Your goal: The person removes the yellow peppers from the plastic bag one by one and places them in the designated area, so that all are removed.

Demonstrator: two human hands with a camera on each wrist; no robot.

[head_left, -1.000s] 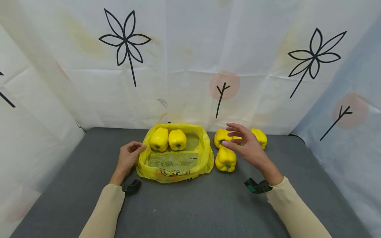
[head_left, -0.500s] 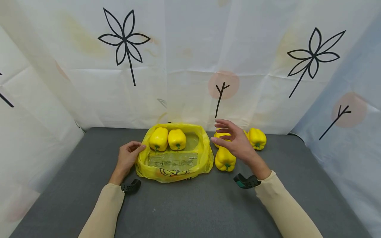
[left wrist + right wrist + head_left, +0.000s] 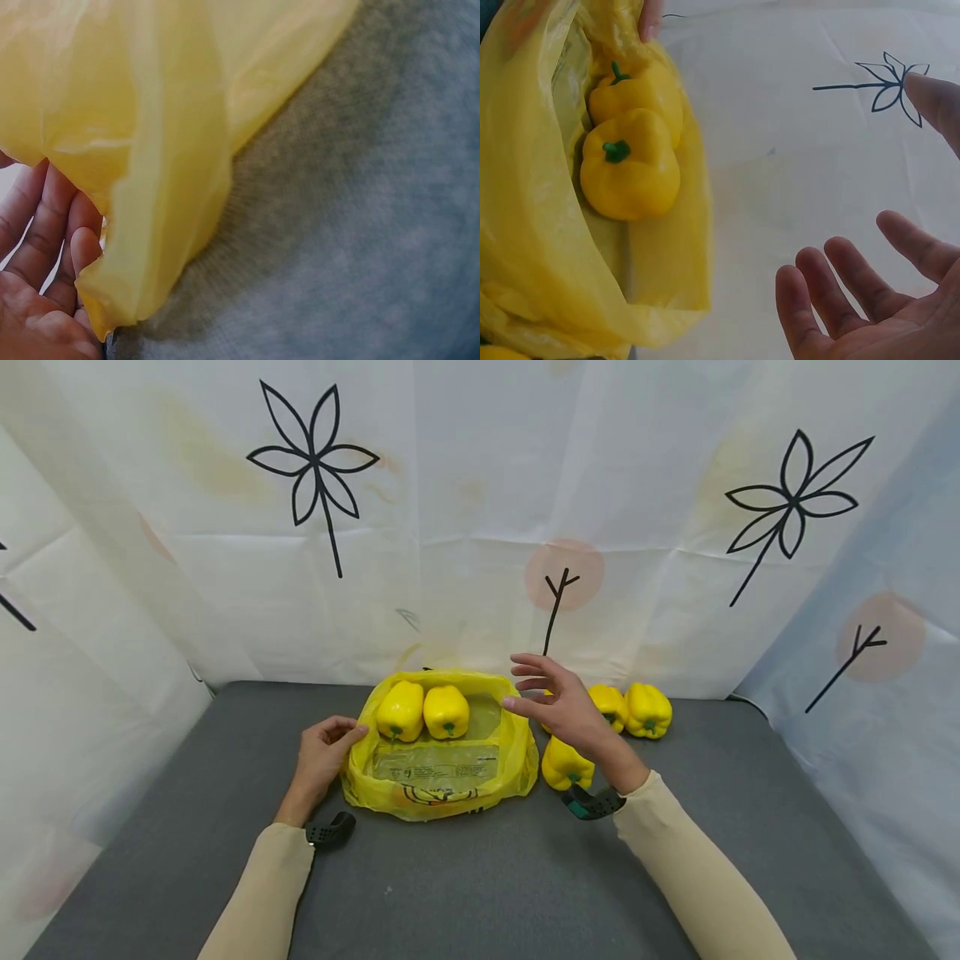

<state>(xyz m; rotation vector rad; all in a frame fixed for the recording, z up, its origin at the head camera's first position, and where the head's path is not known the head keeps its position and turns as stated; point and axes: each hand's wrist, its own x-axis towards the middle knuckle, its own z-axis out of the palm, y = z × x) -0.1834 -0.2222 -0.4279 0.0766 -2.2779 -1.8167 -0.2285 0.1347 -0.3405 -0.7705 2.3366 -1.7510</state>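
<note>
A yellow plastic bag (image 3: 517, 768) lies with its mouth spread wide on the dark table. Inside, at its back left, two yellow bell peppers (image 3: 447, 713) sit side by side, green stems toward me. At the bag's left rim, my left hand (image 3: 324, 758) pinches the plastic; the left wrist view has its fingers (image 3: 56, 202) partly hidden by the film. Over the bag's right rim hovers my right hand (image 3: 562, 710), fingers spread and holding nothing. Beneath and beside that hand stand more bell peppers, the nearest pepper (image 3: 566, 764) close to the bag and another largely hidden by the hand.
Two further peppers stand at the back right, the outermost pepper (image 3: 648, 710) near the table's rear edge. A white cloth (image 3: 465, 527) with plant drawings hangs behind and along both sides. The grey table (image 3: 465, 877) extends in front of the bag.
My right hand has moved left from above the loose peppers to the bag's right rim, uncovering the two back-right peppers. My left hand and the bag stay in place.
</note>
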